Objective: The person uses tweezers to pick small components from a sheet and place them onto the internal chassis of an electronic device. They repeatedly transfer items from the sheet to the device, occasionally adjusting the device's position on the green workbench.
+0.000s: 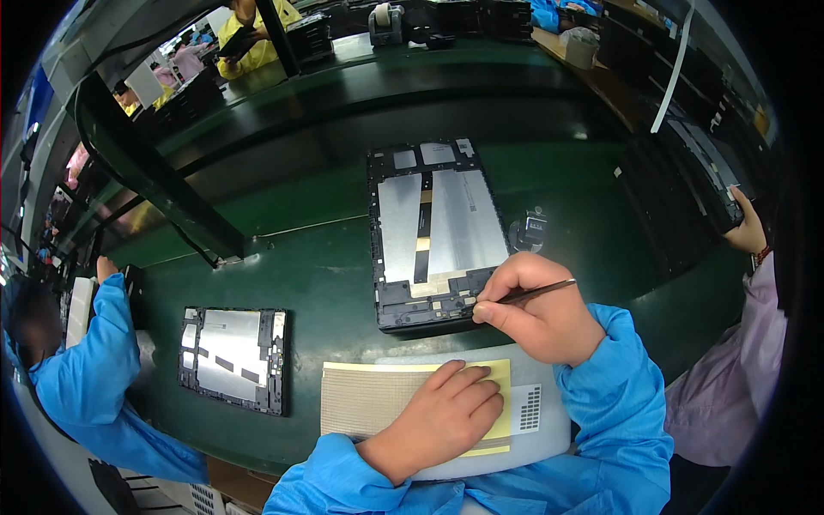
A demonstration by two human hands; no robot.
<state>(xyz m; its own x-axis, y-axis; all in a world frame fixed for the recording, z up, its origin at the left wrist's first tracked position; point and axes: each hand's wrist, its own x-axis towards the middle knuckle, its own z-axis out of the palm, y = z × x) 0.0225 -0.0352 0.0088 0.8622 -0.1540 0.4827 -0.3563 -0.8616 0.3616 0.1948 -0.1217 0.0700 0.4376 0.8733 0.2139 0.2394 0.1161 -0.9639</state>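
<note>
My right hand [536, 309] pinches slim dark tweezers [549, 290] at the lower right corner of an open tablet housing [468, 223]. The fingers hide the working tip. Black rimmed, the housing has a silver plate inside and a dark ribbon cable [424, 225] running down its middle. It sits raised, on what may be a stack of others. My left hand [446, 414] lies flat, fingers stretched, on a yellow-edged sheet [369, 390] printed with a fine grid. Under the sheet is a pale pad [556, 429], and a white label sheet with small dark rectangles [530, 408] lies beside it.
A second tablet housing [230, 356] lies at left on the green bench [318, 326]. A small dark device [534, 225] stands right of the main housing. Black trays [661, 206] are stacked at right. Co-workers' arms show at left [103, 343] and right [747, 223]. A post [163, 180] rises at back left.
</note>
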